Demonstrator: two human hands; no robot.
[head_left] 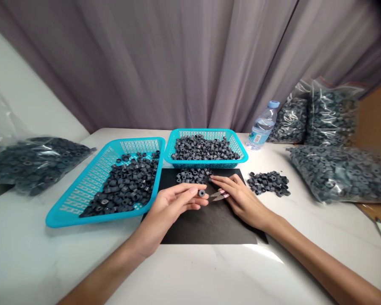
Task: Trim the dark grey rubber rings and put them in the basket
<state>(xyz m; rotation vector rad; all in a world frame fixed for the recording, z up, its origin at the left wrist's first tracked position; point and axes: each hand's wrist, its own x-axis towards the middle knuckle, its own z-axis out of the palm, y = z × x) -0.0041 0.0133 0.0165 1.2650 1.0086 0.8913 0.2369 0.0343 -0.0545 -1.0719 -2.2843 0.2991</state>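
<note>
A small dark grey rubber-like bushing with a hole in its middle is pinched between the fingertips of my left hand, above the black mat. In my right hand sits a pair of small snips, blades pointing left towards the bushing and slightly apart; the handles are mostly hidden by the fingers. My right index finger stretches forward to the right edge of a loose pile of bushings at the back of the mat.
Two turquoise baskets, one at left and one behind, hold many bushings. Right of the mat lies a small pile. A water bottle stands behind it. Clear bags of bushings lie at left and right.
</note>
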